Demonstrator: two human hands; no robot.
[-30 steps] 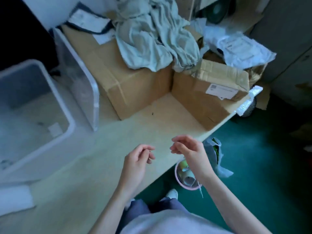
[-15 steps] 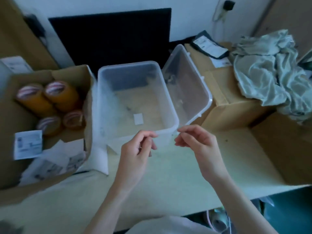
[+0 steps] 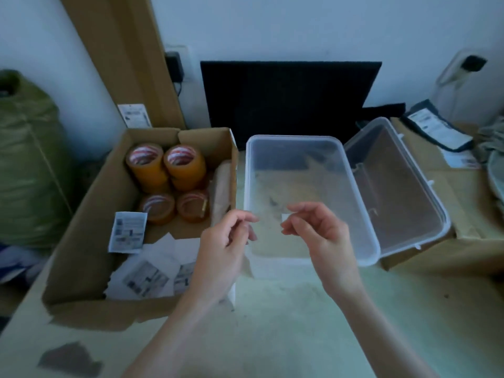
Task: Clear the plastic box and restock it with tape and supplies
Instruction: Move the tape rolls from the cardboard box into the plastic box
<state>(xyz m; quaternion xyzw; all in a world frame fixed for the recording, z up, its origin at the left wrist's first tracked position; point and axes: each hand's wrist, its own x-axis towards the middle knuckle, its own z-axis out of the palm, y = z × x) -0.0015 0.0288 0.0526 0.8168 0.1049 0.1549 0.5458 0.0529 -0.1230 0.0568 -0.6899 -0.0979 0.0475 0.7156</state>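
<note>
A clear plastic box (image 3: 351, 170) stands on the pale table, with only a small white label and a few specks on its floor. Its clear lid (image 3: 403, 186) leans open on its right side, resting on a cardboard box. To the left, an open cardboard carton (image 3: 81, 214) holds several rolls of brown tape (image 3: 184, 166) and loose printed papers (image 3: 152, 268). My left hand (image 3: 226, 249) hovers at the box's near left corner, fingers curled and apart, holding nothing. My right hand (image 3: 319, 230) hovers over the box's near edge, also with nothing in it.
A black panel (image 3: 286, 96) leans against the wall behind the box. A green sack (image 3: 24, 159) stands at far left. A closed cardboard box (image 3: 477, 233) with a dark mailer (image 3: 436, 129) on it lies at right. A tall cardboard sheet (image 3: 122, 50) leans on the wall.
The view has swung left from the table's right end and the floor to the plastic box and tape carton. Both hands stay raised in front of me, holding nothing.
</note>
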